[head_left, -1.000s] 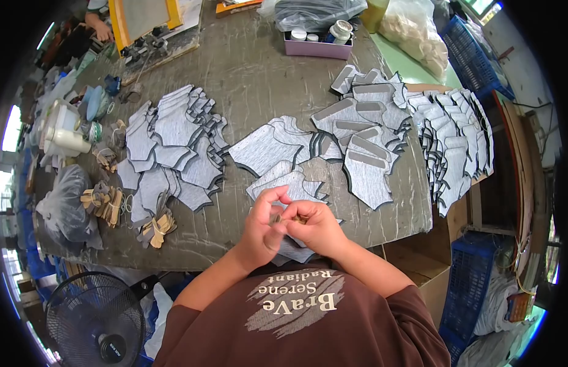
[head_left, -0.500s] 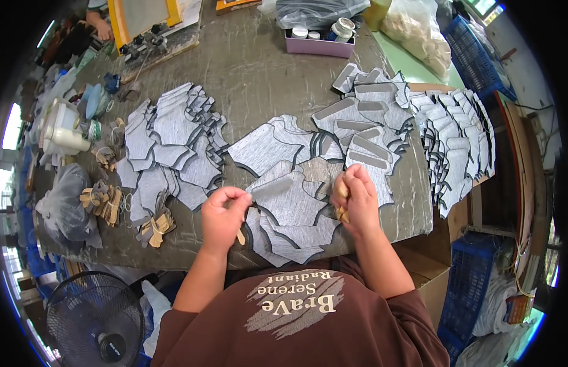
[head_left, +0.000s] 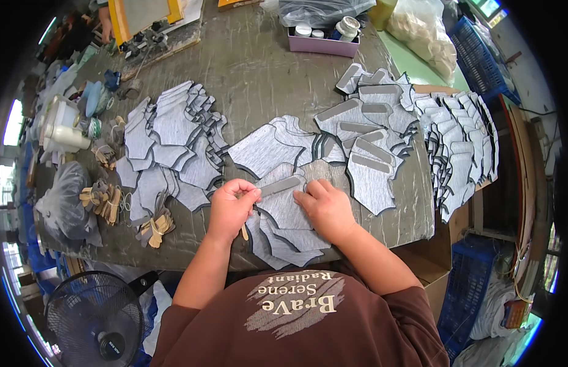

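In front of me a grey, dark-edged cut fabric piece (head_left: 284, 207) lies on a small stack of similar pieces (head_left: 290, 243). A darker grey strip (head_left: 280, 186) slants across its upper part. My left hand (head_left: 234, 211) pinches thumb to forefinger at the left end of this strip. From under that hand pokes a thin tan strip (head_left: 244, 232). Curled over the right side of the piece, my right hand (head_left: 325, 209) has its fingertips against the fabric near the strip's other end. Whatever lies inside its palm is hidden.
Grey piles lie left (head_left: 174, 140) and right (head_left: 376, 134), with strips on several right-hand ones. Tan-and-grey strip bundles (head_left: 155, 229) sit at left. Farther off are a purple box (head_left: 324, 44) and a yellow frame (head_left: 120, 24). A fan (head_left: 97, 318) stands below the table's left edge.
My right hand has come left and down onto the piece; the tan bits seen in it earlier are now out of sight. The left hand has shifted slightly right, and the grey strip now lies flatter.
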Tool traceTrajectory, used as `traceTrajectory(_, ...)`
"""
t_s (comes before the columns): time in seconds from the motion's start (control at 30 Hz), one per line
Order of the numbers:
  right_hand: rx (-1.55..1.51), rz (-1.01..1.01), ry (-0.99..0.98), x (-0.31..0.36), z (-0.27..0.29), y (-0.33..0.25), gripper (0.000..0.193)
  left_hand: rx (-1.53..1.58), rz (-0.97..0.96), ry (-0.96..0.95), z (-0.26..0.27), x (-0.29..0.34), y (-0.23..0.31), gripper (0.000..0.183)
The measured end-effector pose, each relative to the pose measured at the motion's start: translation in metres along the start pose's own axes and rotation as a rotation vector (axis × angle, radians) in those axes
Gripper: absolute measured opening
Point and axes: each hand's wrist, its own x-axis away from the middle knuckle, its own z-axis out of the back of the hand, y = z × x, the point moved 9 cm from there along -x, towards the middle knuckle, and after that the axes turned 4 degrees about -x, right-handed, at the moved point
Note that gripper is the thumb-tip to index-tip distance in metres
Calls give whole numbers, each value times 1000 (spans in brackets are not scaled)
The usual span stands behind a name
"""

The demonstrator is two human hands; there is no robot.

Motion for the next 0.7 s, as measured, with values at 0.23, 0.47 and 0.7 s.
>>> traceTrajectory(0.23, -26, 28, 31, -1, 4, -3, 21, -68, -13, 15, -1, -3, -2, 4)
traceTrajectory(0.47, -3, 44, -13, -2, -1, -4, 21, -174, -65, 35, 0, -4, 3, 6)
traceTrajectory(0.7, -25, 47, 29, -4, 4, -3, 13, -503, -235, 83, -5, 0, 25, 9)
